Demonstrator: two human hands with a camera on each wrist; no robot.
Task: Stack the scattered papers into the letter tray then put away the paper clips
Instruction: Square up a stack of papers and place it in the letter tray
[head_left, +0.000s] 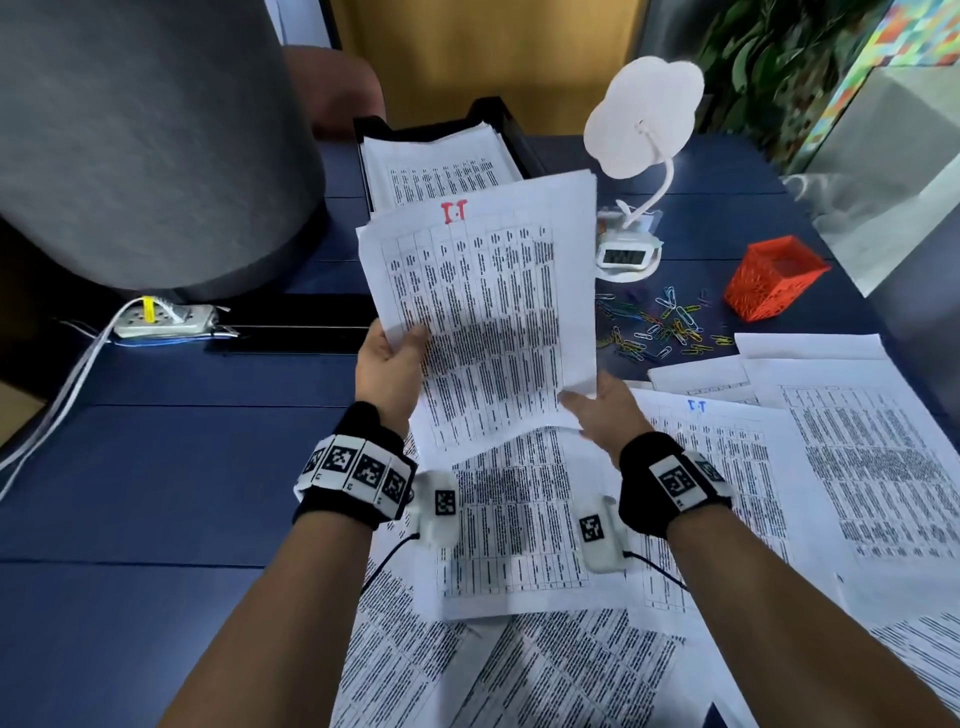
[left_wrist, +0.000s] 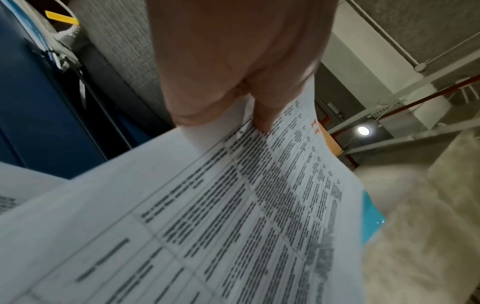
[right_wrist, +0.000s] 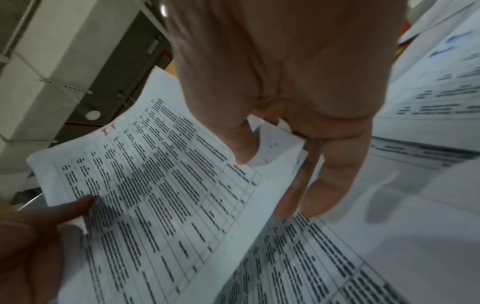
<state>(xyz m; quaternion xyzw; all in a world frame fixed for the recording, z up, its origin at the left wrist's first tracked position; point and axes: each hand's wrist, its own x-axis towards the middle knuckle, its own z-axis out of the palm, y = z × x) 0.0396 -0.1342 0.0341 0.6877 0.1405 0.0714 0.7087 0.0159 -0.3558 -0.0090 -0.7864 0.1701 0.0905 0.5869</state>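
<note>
A sheaf of printed table sheets with a red mark on top (head_left: 493, 312) is lifted off the desk, tilted toward the black letter tray (head_left: 514, 136) at the back, which holds a stack of papers (head_left: 436, 171). My left hand (head_left: 400, 353) grips the sheaf's left edge, thumb on top (left_wrist: 262, 121). At the sheaf's lower right corner (right_wrist: 275, 164), my right hand (head_left: 592, 402) pinches it between thumb and fingers. More sheets (head_left: 519, 519) lie scattered across the desk below and to the right. Coloured paper clips (head_left: 654, 327) lie loose beside an orange mesh cup (head_left: 774, 275).
A white cloud-shaped lamp (head_left: 644, 119) with a small clock base (head_left: 623, 255) stands right of the tray. A large grey rounded object (head_left: 145, 145) and a power strip (head_left: 161, 319) are at the left. Bare blue desk (head_left: 182, 467) lies left of the papers.
</note>
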